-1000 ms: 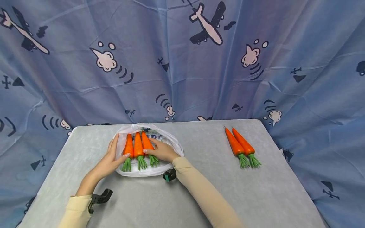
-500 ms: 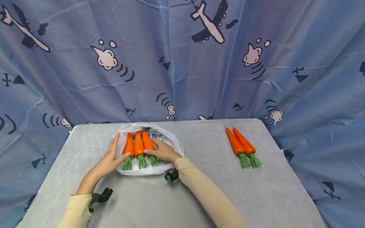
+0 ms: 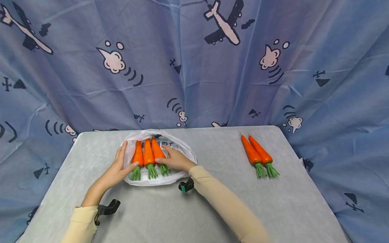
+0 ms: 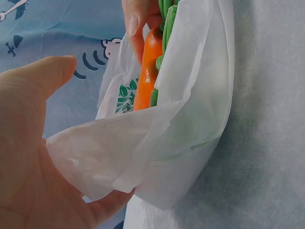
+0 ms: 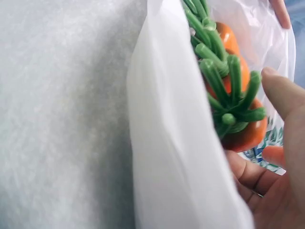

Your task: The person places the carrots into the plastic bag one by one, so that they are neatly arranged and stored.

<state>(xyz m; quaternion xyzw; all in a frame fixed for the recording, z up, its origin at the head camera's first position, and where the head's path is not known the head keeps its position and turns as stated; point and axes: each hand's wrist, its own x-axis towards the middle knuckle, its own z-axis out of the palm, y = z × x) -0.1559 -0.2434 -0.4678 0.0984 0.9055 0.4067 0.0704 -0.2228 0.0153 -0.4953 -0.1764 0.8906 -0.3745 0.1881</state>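
Observation:
Three orange carrots lie side by side in a white plastic bag [image 3: 180,175], their green tops toward the near rim. In the head view these are the left carrot [image 3: 138,154], the middle carrot [image 3: 148,153] and the right carrot [image 3: 157,150]. At the bag's left side, my left hand [image 3: 118,168] has its thumb spread from its fingers; in the left wrist view, fingers reach behind the plastic. My right hand [image 3: 177,159] is in the bag beside the right carrot, thumb and fingers parted around its side. In the right wrist view the thumb [image 5: 281,90] stands apart from the green stems.
Two more carrots, a left one [image 3: 251,152] and a right one [image 3: 261,151], lie together on the right of the grey table [image 3: 218,175]. A blue curtain [image 3: 194,67] with airplane prints hangs behind the table's far edge.
My right hand and forearm have shifted slightly to the right, drawing a little off the right carrot. The left hand, the bag and the carrots stay about as they were.

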